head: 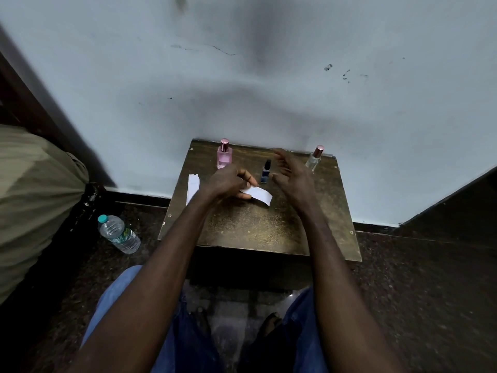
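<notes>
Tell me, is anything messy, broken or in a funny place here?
Nothing is spilled or broken. Two things look odd. A plastic water bottle sits on the floor left of the wooden table, not on it. The wall behind the table has dark smudges and a thin crack-like line.

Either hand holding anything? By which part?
Left hand pinches the white paper strip at its left end, between thumb and fingers. Right hand is open and holds nothing.
</notes>
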